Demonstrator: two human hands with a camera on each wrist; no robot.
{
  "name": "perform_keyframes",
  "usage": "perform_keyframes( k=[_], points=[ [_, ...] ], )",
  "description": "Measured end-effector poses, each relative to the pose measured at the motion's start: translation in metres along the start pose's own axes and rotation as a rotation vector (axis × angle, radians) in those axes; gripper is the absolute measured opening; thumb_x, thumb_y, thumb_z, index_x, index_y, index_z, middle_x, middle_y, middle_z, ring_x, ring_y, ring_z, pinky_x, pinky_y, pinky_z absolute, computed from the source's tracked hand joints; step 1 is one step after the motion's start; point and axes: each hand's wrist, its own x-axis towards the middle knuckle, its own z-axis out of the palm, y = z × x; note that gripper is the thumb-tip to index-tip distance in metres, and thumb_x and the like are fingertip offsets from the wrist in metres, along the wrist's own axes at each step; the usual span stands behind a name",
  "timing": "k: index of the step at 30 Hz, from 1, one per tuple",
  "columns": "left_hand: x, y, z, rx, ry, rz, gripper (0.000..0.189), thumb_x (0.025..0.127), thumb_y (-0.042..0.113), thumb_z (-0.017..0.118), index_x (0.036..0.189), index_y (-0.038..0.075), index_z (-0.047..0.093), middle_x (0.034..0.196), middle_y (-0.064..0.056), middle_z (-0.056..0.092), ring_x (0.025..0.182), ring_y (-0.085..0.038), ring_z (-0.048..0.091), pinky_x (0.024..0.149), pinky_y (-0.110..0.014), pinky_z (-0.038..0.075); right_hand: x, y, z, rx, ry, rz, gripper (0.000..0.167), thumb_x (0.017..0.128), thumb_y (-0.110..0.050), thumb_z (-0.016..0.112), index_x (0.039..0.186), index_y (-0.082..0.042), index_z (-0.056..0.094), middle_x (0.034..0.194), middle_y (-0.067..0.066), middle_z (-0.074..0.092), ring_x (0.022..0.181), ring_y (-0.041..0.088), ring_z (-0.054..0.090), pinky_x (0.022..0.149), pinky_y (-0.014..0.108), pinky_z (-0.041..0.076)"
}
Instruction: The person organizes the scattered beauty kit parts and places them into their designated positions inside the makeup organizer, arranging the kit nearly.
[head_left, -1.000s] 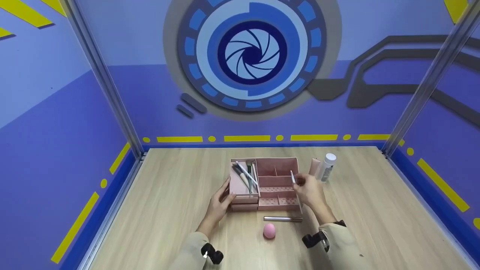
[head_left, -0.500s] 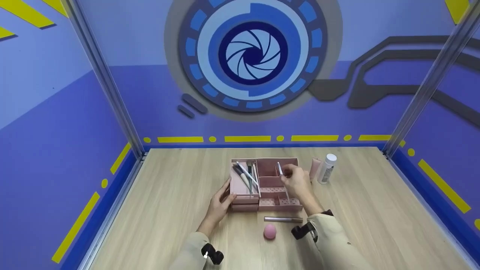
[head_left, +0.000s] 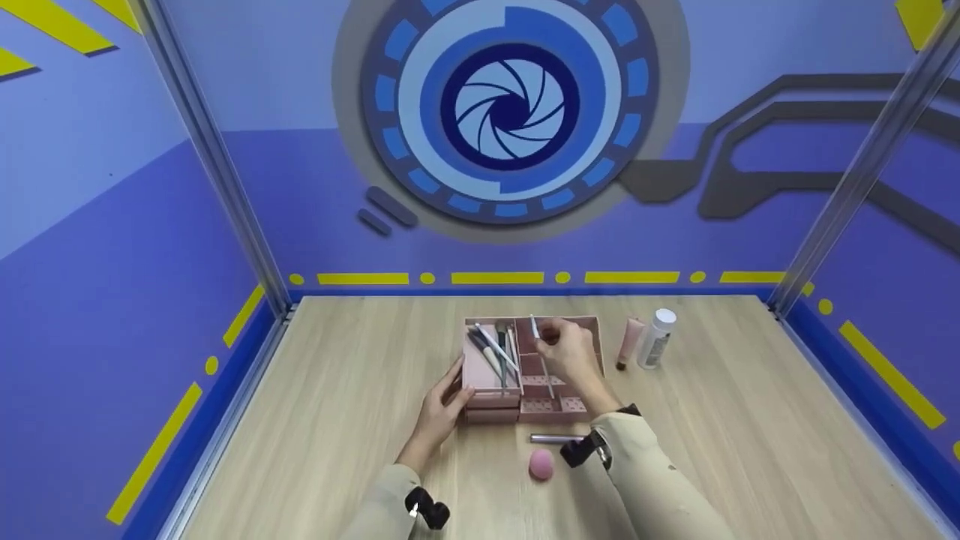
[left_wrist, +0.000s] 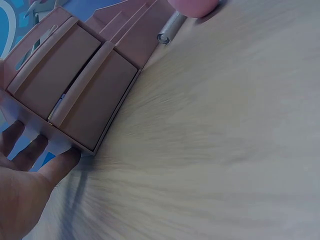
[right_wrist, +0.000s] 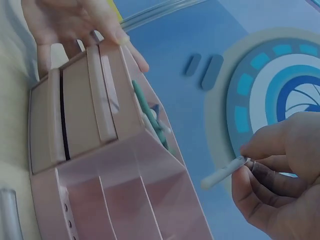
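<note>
My left hand (head_left: 435,420) rests its fingers against the left side of a pink makeup organizer (left_wrist: 75,70), near its front corner. Those fingers look fairly straight in the left wrist view. Between thumb and fingertips, my right hand (head_left: 570,351) pinches a slim white stick (right_wrist: 222,172) above the organizer's right half. A thin length of it points down toward the front compartments in the head view; whether it has bristles cannot be seen. Several makeup brushes (head_left: 501,360) lie in the top left section, above two drawers (right_wrist: 80,105).
A silver tube (head_left: 553,438) and a pink egg-shaped makeup sponge (head_left: 541,465) lie in front of the organizer. To its right are a pink squeeze tube (head_left: 631,341) and a white-capped bottle (head_left: 657,341). Blue panels enclose the wooden table (head_left: 345,352).
My right hand has moved left with the white stick, from the organizer's right edge to over its compartments. The pink squeeze tube is now fully uncovered. My left hand stays put.
</note>
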Motion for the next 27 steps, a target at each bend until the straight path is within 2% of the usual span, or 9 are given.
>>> perform_keyframes(
  k=[7, 12, 16, 22, 27],
  points=[
    [0.001, -0.001, 0.002, -0.017, -0.004, 0.032, 0.059, 0.098, 0.010, 0.058, 0.150, -0.001, 0.032, 0.155, -0.021, 0.033, 0.138, -0.037, 0.039, 0.109, -0.020, 0.039, 0.001, -0.009, 0.013, 0.028, -0.010, -0.026, 0.017, 0.081, -0.008, 0.073, 0.097, -0.005, 0.074, 0.086, 0.007, 0.075, 0.080, 0.021, 0.070, 0.075, 0.037, 0.059],
    [0.001, -0.001, 0.002, -0.017, -0.007, 0.014, 0.059, 0.098, 0.010, 0.056, 0.151, 0.002, 0.031, 0.157, -0.017, 0.030, 0.140, -0.035, 0.037, 0.108, -0.017, 0.037, 0.005, -0.015, 0.021, 0.040, -0.027, -0.028, 0.015, 0.082, -0.008, 0.071, 0.097, -0.006, 0.074, 0.086, 0.005, 0.075, 0.080, 0.020, 0.070, 0.076, 0.037, 0.059],
    [0.001, 0.000, 0.001, -0.011, 0.002, 0.012, 0.059, 0.098, 0.011, 0.057, 0.151, 0.001, 0.032, 0.156, -0.017, 0.032, 0.139, -0.034, 0.039, 0.110, -0.020, 0.036, 0.009, -0.019, 0.028, 0.059, -0.039, -0.048, 0.014, 0.083, -0.007, 0.071, 0.097, -0.004, 0.073, 0.087, 0.008, 0.075, 0.081, 0.021, 0.070, 0.075, 0.036, 0.059],
    [0.003, -0.001, 0.001, 0.016, 0.001, 0.054, 0.059, 0.098, 0.009, 0.057, 0.149, -0.003, 0.032, 0.154, -0.023, 0.034, 0.139, -0.037, 0.038, 0.112, -0.023, 0.036, 0.012, -0.025, 0.033, 0.070, -0.031, -0.063, 0.012, 0.083, -0.006, 0.071, 0.095, -0.004, 0.072, 0.087, 0.009, 0.074, 0.081, 0.022, 0.070, 0.074, 0.037, 0.059],
    [0.003, 0.000, 0.001, 0.015, -0.006, 0.040, 0.059, 0.098, 0.010, 0.057, 0.149, -0.004, 0.031, 0.154, -0.024, 0.033, 0.140, -0.037, 0.036, 0.116, -0.036, 0.034, 0.013, -0.027, 0.038, 0.063, -0.052, -0.048, 0.013, 0.084, -0.007, 0.070, 0.097, -0.004, 0.072, 0.088, 0.008, 0.074, 0.081, 0.020, 0.069, 0.073, 0.034, 0.059]
  ],
)
